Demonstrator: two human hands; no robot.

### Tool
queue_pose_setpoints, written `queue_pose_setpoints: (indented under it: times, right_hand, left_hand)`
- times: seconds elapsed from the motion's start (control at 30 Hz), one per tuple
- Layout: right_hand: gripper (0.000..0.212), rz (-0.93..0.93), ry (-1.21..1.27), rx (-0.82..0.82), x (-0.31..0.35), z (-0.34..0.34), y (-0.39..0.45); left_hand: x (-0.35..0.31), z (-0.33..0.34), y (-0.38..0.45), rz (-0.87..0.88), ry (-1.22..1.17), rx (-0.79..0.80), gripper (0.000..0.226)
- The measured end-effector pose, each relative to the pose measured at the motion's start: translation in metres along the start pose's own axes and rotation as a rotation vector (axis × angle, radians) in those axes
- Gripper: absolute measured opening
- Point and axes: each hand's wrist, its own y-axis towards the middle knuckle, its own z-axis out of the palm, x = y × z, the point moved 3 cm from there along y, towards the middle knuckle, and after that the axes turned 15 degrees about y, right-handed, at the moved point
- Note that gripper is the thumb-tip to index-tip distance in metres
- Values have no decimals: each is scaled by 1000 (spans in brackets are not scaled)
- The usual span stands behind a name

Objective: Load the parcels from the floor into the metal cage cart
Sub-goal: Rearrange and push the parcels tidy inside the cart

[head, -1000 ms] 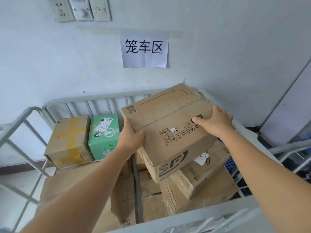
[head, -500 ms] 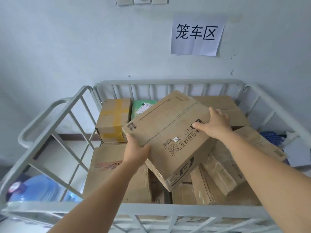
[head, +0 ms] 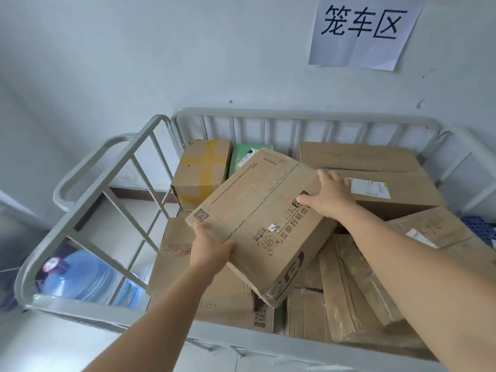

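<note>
I hold a brown cardboard parcel (head: 257,218) with black print, tilted, above the pile inside the grey metal cage cart (head: 295,115). My left hand (head: 212,251) grips its near left edge. My right hand (head: 331,196) presses on its far right side. Under and around it lie several other parcels: a yellow-taped box (head: 202,170) at the back left, a green box (head: 243,157) behind the held parcel, a large flat box (head: 357,157) at the back right, and a box (head: 174,264) at the left.
The cart stands against a pale wall with a paper sign (head: 362,30). A blue water jug (head: 86,280) lies outside the cart's left rail (head: 88,210). A blue crate (head: 480,226) shows at the right edge.
My view has swung left and down over the cart. The held parcel has moved lower and leftward into the cart, both hands still on it.
</note>
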Motion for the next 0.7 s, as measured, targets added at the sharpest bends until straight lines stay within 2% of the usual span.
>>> queue_pose_setpoints:
  times: [0.1,0.2,0.3,0.4,0.5,0.6,0.7]
  right_hand:
    - [97,-17,38,-31,-4,12,5]
    - [95,-36,81,-70,-10,26,6]
    - [99,-4,201,-131,-10,35,3]
    - [113,113,378,-256,-6,45,-5]
    - [118,239,560,-360,-5,62,-14]
    - [120,278,659,-389,-5,76,-21]
    - [118,327,747,-384,-4,88,-33]
  left_hand:
    - [1,2,7,14,94,27,93]
    - [1,2,12,34,208,48,70]
    - [3,-2,28,45,261,-1,68]
    - [5,-7,50,55,326,-6,86]
    - [2,-16,71,152,532,-12,109]
    - [-7,-23,90,294,712,26,126]
    - [-16,-26,101,365,717,102,130]
